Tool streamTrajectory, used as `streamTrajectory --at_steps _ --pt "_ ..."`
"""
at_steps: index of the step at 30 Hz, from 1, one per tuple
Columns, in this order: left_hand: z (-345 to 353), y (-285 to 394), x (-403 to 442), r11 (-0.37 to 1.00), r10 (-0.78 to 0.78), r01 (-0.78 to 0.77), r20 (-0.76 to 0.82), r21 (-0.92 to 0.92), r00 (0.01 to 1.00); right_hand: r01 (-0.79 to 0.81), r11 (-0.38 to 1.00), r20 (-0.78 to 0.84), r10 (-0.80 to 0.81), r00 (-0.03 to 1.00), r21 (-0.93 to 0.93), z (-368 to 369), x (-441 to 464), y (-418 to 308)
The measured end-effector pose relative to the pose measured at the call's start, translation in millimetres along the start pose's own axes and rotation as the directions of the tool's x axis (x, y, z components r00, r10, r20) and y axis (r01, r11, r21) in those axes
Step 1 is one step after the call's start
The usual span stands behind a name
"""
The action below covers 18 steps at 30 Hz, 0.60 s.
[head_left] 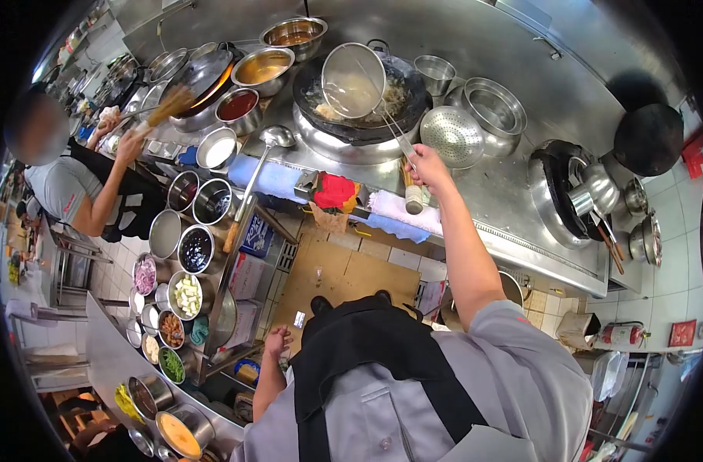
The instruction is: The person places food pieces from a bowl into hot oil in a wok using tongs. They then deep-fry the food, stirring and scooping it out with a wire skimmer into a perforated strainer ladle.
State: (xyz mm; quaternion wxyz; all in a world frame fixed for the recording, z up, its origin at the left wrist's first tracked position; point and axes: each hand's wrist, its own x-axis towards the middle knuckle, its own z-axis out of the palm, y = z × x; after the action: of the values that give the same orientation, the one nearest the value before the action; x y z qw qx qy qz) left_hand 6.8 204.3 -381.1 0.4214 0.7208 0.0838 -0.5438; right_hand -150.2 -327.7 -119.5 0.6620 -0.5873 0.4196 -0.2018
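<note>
My right hand (pixel 430 165) is closed around the handle of a round wire-mesh strainer (pixel 354 81). The strainer is tilted over a black wok (pixel 422 104), and bubbling, pale food (pixel 397 96) shows in the wok behind and around the mesh. Just below my right hand lies a bamboo brush (pixel 414 202) at the stove's front edge. My left hand (pixel 277 341) hangs low beside my apron, its fingers loosely curled with nothing visible in them. A ladle (pixel 277 137) rests left of the wok, with its long handle pointing toward me.
A perforated skimmer (pixel 453 137) and metal pots (pixel 496 108) stand right of the wok. Bowls of sauce (pixel 263 68) stand left. Ingredient containers (pixel 187 295) line the left counter. Another person (pixel 82 181) holds a bamboo brush (pixel 169 105) at a neighbouring wok. Folded cloths (pixel 270 179) line the stove edge.
</note>
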Motion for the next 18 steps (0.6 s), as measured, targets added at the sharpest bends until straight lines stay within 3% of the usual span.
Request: streamTrajectory --at_steps 3,5,8,12,16,18 --pt "8 12 -6 1.000 0.000 0.001 -0.023 0.026 1.000 0.043 0.988 -0.087 -0.056 0.995 -0.148 8 -17 -25" --pt "9 12 -4 0.999 0.004 -0.003 -0.028 0.043 1.000 0.140 0.909 -0.104 -0.195 0.975 -0.392 6 -20 -32" --pt "7 8 -1 0.999 -0.012 0.013 -0.015 0.052 1.000 0.236 0.848 -0.144 -0.340 0.929 -0.475 -1 -22 -35" --pt "4 2 -5 1.000 0.015 -0.015 -0.018 0.021 1.000 0.222 0.866 -0.157 -0.321 0.934 -0.447 -11 -25 -40" --pt "2 1 -4 0.999 0.004 -0.004 -0.012 0.036 1.000 0.183 0.784 -0.190 -0.357 0.915 -0.593 -23 -39 -58" --pt "1 -1 0 1.000 -0.002 0.002 -0.001 0.016 1.000 0.205 0.644 -0.083 -0.387 0.918 -0.737 -34 -45 -66"
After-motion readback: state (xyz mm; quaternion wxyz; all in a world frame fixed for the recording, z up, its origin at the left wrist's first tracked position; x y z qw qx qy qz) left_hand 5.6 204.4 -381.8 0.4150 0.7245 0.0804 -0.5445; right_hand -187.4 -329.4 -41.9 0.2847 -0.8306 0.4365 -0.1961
